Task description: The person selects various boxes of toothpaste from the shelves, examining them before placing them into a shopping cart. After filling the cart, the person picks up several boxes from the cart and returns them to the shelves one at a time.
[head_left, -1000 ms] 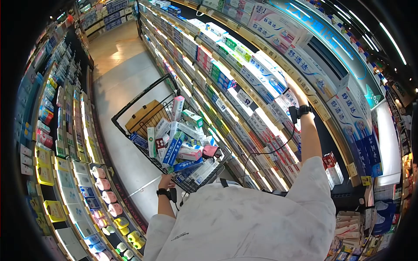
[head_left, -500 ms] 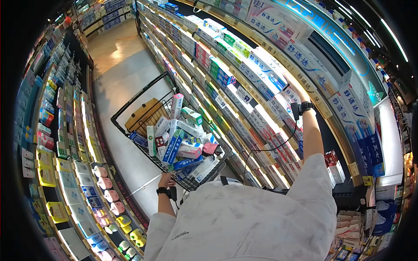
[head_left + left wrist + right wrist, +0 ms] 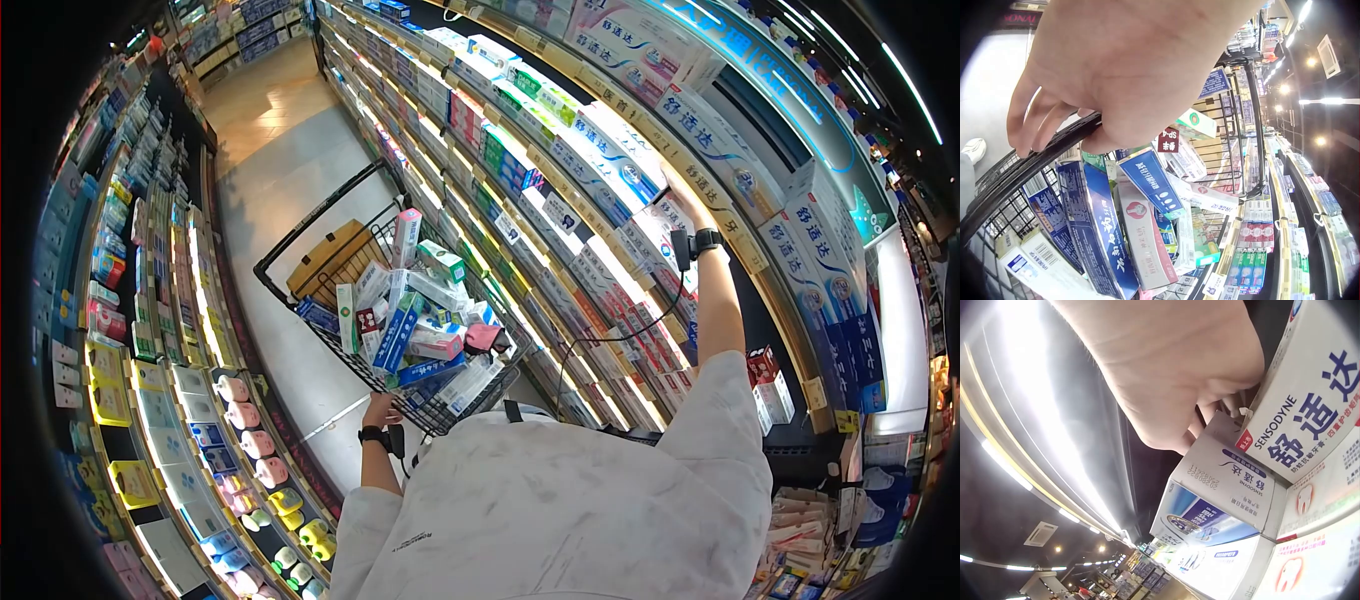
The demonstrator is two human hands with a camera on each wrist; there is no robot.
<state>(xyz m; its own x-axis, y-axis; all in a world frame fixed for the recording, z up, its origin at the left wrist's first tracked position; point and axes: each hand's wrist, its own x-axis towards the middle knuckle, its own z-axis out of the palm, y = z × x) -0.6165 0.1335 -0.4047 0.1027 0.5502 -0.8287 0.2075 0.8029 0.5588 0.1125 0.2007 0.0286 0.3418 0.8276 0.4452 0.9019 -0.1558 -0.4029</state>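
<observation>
My left hand (image 3: 380,411) curls round the rim of a black wire shopping cart (image 3: 1029,165), thumb inside and fingers outside. Boxes lie jumbled inside it, among them a long blue box (image 3: 401,333) and a pink-and-white box (image 3: 1142,231). The right arm stretches out to a lit shelf, with the right hand (image 3: 1185,369) bent down over stacked Sensodyne toothpaste boxes. Its fingers reach behind the end of one white-and-blue toothpaste box (image 3: 1225,475), beside a larger white Sensodyne box (image 3: 1310,406). The fingertips are mostly hidden there, so I cannot tell whether they grip it.
Shelves of toothpaste (image 3: 590,290) run along the cart's right side. Opposite stand shelves with pink bottles (image 3: 250,430) and yellow packs (image 3: 130,483). The tiled aisle (image 3: 275,160) stretches ahead. A brown flat piece (image 3: 330,260) lies in the cart. A black cable (image 3: 620,340) hangs from the right wrist.
The right hand stays at the same toothpaste boxes, with a slight shift of wrist and forearm. The left hand remains on the cart rim.
</observation>
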